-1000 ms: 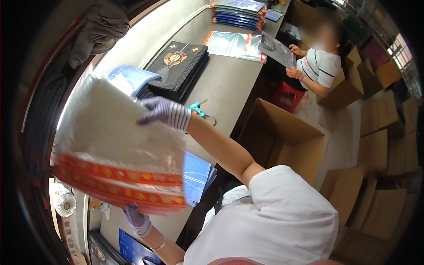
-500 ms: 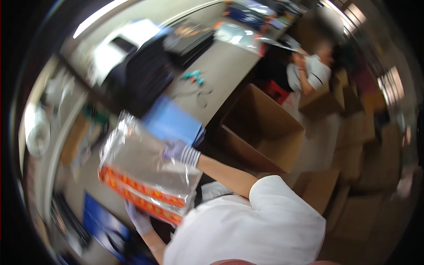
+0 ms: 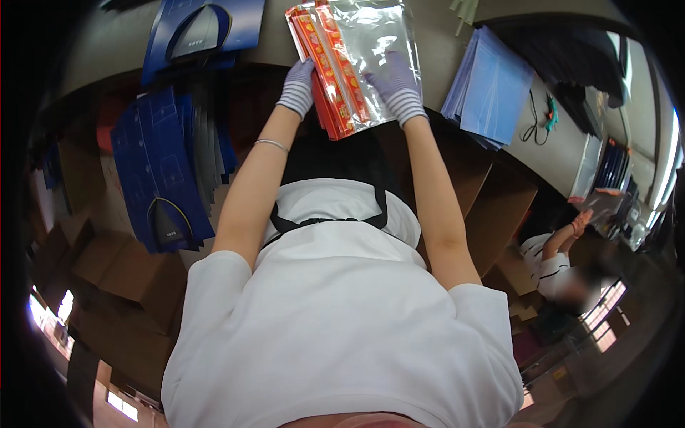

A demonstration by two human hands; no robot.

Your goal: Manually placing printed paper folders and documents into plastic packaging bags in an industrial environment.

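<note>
At top ctr, over the near edge of the grey table [image 3: 439,50], a pile of clear bags [image 3: 378,28] w/ red-orange patterned strips sits tilted b/w both gloved hands. L hand [image 3: 298,85] is clamped on the pile's strip-side edge, fingertips partly hidden. R hand [image 3: 397,87] lies against the clear part, thumb spread from fingers; can't tell if it's gripping. Just right of the pile, approx. level w/ it: light-blue sheets [image 3: 496,89], stacked, then a teal tool [image 3: 551,112] w/ a dark cable [image 3: 531,123]. Top L: blue printed panel [image 3: 242,25] on the table; lower L, a hanging stack of blue panels [image 3: 153,153]. Open cardboard box [image 3: 499,210] is beside R forearm. Far R, a co-worker [image 3: 553,257] has hands raised nr a clear sheet.
</note>
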